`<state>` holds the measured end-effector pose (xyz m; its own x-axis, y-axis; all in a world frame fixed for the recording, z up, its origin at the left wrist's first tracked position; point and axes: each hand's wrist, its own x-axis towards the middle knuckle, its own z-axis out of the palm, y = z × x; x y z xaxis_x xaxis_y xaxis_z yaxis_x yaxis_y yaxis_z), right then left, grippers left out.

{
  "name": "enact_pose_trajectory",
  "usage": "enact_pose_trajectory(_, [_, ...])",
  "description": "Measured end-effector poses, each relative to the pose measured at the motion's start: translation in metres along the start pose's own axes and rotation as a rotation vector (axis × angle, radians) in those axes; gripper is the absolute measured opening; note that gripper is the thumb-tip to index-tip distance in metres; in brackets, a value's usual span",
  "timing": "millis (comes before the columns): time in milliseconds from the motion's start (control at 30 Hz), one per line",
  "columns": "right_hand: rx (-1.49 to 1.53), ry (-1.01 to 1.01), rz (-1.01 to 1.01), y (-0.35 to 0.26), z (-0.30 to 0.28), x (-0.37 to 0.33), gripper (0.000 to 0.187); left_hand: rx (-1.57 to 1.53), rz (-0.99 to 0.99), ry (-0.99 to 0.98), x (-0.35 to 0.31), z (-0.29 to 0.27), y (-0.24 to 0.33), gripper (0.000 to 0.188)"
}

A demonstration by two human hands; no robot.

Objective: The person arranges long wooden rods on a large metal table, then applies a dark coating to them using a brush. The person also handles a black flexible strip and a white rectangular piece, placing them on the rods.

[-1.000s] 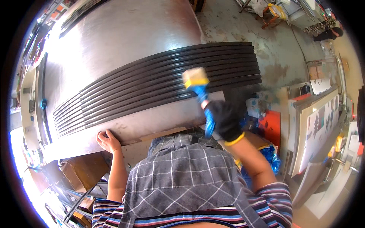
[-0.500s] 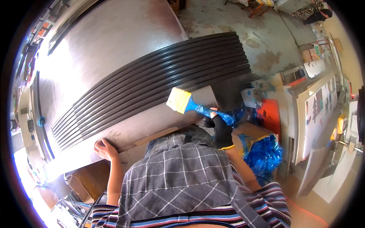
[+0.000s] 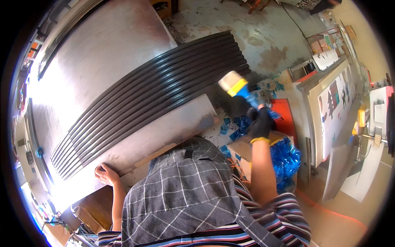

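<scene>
Wide brush (image 3: 242, 91) held up in the right hand (image 3: 261, 122), past the worktop's (image 3: 111, 45) near right corner

The brush is in the air, its pale bristles pointing up and to the left, near the right ends of a row of long dark rods (image 3: 156, 99). Below the bristles come a yellow band and a blue handle. The right hand wears a black glove with a yellow cuff, and its fingers are clamped around the handle; the glove is slightly blurred.

The rods lie side by side across the grey metal worktop, light glinting off their middles. A bare strip of metal runs along its near edge, where the ungloved left hand (image 3: 107, 174) rests; its fingers are bent, but whether they grip the edge I cannot tell.

The person wears a grey checked apron (image 3: 181, 181) over a striped top (image 3: 284, 218). Below the brush, to the right, are a cardboard box (image 3: 240, 149), crumpled blue plastic (image 3: 286, 160) and an orange-red panel (image 3: 286, 119).
</scene>
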<state>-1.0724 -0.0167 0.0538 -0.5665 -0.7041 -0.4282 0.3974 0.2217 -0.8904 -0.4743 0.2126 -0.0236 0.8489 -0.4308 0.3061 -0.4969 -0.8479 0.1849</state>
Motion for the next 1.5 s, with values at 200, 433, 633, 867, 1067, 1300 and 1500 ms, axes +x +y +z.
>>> enact_pose_trajectory(200, [0.090,0.132,-0.070,-0.029,0.006,0.017,0.020,0.007,0.006,-0.004,0.006,0.003,-0.007,0.039])
enact_pose_trajectory(433, [-0.054,0.093,-0.028,-0.035,-0.002,0.028,0.017,0.020,0.001,-0.023,0.003,-0.007,-0.011,0.037])
enact_pose_trajectory(633, [0.080,-0.021,-0.145,-0.054,0.041,0.032,0.015,-0.229,0.002,0.010,0.021,0.064,-0.111,0.035])
enact_pose_trajectory(867, [0.184,0.166,-0.090,-0.059,0.020,0.084,0.023,-0.013,0.029,0.016,-0.011,-0.018,0.001,0.032])
enact_pose_trajectory(1067, [-0.807,0.044,-0.600,-0.035,0.055,0.069,0.015,-0.050,0.073,0.031,-0.012,-0.020,-0.003,0.030])
enact_pose_trajectory(1300, [-1.200,-0.148,-1.267,-0.054,0.114,-0.012,0.018,-0.530,0.079,-0.040,0.007,-0.017,-0.032,0.021])
enact_pose_trajectory(1500, [-1.473,-0.794,-1.276,0.055,0.173,-0.229,0.020,-0.429,0.058,0.018,0.074,0.030,-0.114,0.020])
